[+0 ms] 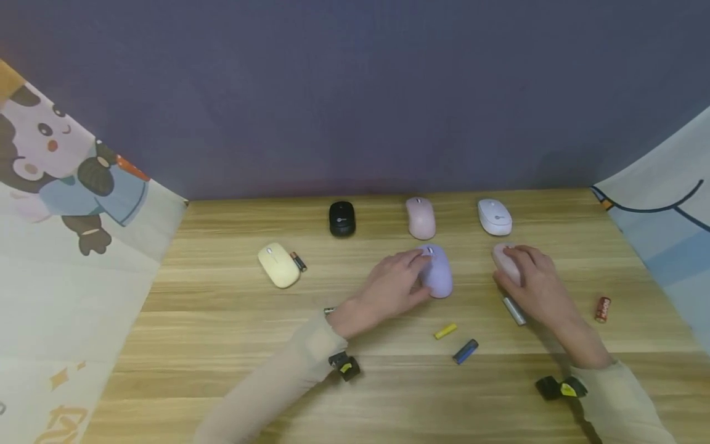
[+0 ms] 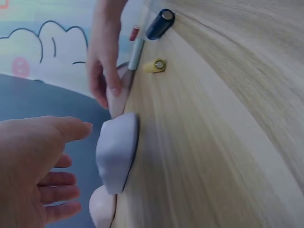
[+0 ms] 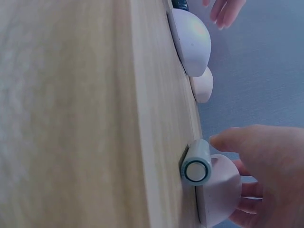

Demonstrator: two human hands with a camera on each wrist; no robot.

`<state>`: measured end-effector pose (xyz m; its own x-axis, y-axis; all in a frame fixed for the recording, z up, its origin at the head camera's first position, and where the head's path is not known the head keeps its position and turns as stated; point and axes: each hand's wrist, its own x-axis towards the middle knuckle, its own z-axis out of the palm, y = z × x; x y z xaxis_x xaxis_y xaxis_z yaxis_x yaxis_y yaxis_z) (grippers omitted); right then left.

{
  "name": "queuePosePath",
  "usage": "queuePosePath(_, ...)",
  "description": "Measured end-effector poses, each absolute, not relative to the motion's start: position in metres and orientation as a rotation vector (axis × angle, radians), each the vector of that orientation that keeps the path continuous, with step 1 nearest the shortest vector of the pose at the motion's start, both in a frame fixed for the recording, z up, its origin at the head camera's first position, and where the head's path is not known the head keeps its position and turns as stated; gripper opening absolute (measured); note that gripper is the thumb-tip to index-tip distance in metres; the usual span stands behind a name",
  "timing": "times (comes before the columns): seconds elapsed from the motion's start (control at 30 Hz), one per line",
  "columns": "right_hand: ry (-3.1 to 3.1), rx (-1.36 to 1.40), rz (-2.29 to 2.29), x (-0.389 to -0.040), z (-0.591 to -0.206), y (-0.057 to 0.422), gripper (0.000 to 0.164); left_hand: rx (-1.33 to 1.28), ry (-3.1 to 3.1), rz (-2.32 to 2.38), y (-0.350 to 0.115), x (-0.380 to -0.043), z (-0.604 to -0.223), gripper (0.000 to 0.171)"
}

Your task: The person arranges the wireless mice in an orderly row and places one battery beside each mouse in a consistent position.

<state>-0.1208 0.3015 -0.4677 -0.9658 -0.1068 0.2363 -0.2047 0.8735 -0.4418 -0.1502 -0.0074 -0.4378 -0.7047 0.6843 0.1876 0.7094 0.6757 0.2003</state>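
Observation:
My left hand (image 1: pixel 391 280) reaches to the near left side of a purple computer mouse (image 1: pixel 438 271), its fingertips overlapping the edge in the head view. In the left wrist view, space shows between that hand's thumb and the purple mouse (image 2: pixel 116 154), and its fingers are loosely bent. My right hand (image 1: pixel 535 280) holds a pale pink mouse (image 1: pixel 506 262), thumb on the left and fingers over the far side. Just below this mouse lies a silver battery (image 1: pixel 514 311), which stands large in front of it in the right wrist view.
Along the back stand a black mouse (image 1: pixel 341 219), a pink mouse (image 1: pixel 421 219) and a white mouse (image 1: pixel 495 217). A yellow mouse (image 1: pixel 278 265) sits left beside a dark battery (image 1: pixel 298 261). Yellow (image 1: pixel 445 331), blue (image 1: pixel 465 351) and red (image 1: pixel 602 309) batteries lie nearer.

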Motion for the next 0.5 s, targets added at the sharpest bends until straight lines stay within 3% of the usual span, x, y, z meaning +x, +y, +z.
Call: queuePosePath(0.5,-2.864,0.22,0.688,-0.121,-0.468,0.302,0.054,-1.013,-2.85,-0.472,-0.058,-0.143,-0.425,0.062)
